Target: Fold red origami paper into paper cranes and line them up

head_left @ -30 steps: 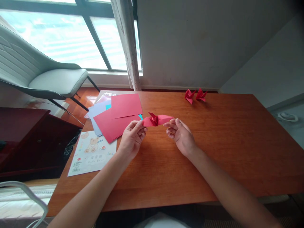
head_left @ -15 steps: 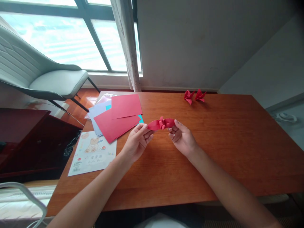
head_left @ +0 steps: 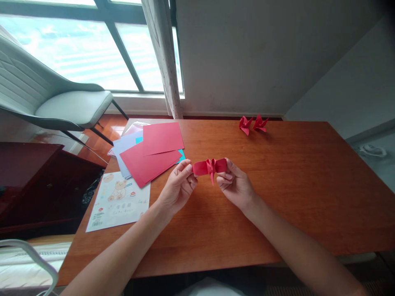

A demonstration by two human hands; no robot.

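Across the far side of the room runs a grey wall [head_left: 234,53], and before it stands a long brown wooden table [head_left: 293,185], which fills most of the lower view. To the left there is a bright window [head_left: 68,53], with a pale chair [head_left: 74,107] below it. On the left part of the table lies a white printed sheet [head_left: 114,216], and just beyond it some red sheets of paper [head_left: 163,137] overlap one another on top of paler papers. Between the person's two hands, above the near middle of the table, is a folded red paper [head_left: 211,166]. The left hand [head_left: 179,185] pinches one end of it between thumb and fingers, and the right hand [head_left: 237,185] pinches the other end; at its centre a narrow point hangs downward. Near the far edge, well apart from the hands, two smaller-looking red folded figures [head_left: 245,124] stand side by side. The white sheet carries a bear drawing [head_left: 117,191], and under it a row of characters [head_left: 125,204] and faint Latin letters [head_left: 121,212], perhaps "Cute Bear", but I cannot be certain. In its lower left corner sits a small barcode [head_left: 97,224], whose print is too small for reading.
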